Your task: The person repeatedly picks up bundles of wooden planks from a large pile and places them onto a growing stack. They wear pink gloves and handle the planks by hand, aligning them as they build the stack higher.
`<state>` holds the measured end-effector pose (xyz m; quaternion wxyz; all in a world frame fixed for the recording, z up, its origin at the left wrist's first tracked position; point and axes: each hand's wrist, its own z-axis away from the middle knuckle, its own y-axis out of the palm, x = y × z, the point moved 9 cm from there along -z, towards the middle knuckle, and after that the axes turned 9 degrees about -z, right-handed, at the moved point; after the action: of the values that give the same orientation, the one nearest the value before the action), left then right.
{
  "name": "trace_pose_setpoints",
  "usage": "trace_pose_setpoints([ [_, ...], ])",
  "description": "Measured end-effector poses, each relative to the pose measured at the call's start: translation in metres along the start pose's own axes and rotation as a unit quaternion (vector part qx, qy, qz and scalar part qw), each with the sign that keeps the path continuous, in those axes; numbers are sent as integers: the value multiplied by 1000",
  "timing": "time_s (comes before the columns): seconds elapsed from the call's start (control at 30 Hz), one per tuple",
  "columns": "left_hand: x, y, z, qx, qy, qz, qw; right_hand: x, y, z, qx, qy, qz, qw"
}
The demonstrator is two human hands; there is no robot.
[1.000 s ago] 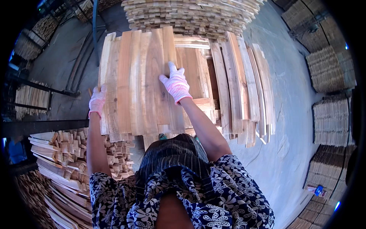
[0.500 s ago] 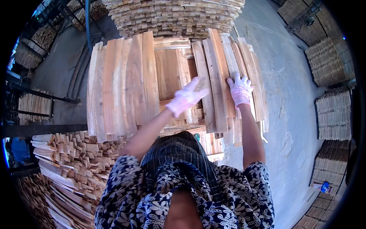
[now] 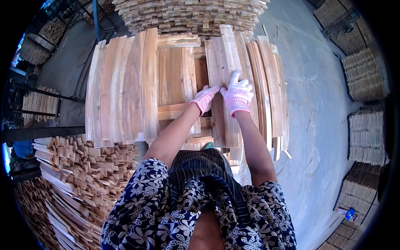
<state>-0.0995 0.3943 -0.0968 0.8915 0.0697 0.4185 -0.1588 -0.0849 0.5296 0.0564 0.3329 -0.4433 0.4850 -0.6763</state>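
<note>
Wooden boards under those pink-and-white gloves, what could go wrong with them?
Fingers might get pinched: the left hand and right hand are close together at the wooden boards, where edges lie side by side.

The boards' ends are uneven, and a thin strip sticks out at the lower right, so it could perhaps catch on something.

The left forearm is bare above its glove, so rough wood might scratch it.
</note>
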Motion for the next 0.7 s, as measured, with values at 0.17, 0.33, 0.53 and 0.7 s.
trace_pose_setpoints([
  [0.17, -12, 9, 14, 7, 1, 61, 998, -11, 1, -17, 82, -16, -57, 995],
  [0.33, -67, 2, 52, 21, 61, -20, 998, -65, -22, -26, 91, -44, -239, 966],
  [0.53, -50, -11, 26, -155, -19, -133, 979, -53, -3, 40, -15, -9, 104, 994],
  [0.7, -39, -2, 24, -175, 5, -186, 967, -37, -1, 44, -48, -23, 68, 996],
])
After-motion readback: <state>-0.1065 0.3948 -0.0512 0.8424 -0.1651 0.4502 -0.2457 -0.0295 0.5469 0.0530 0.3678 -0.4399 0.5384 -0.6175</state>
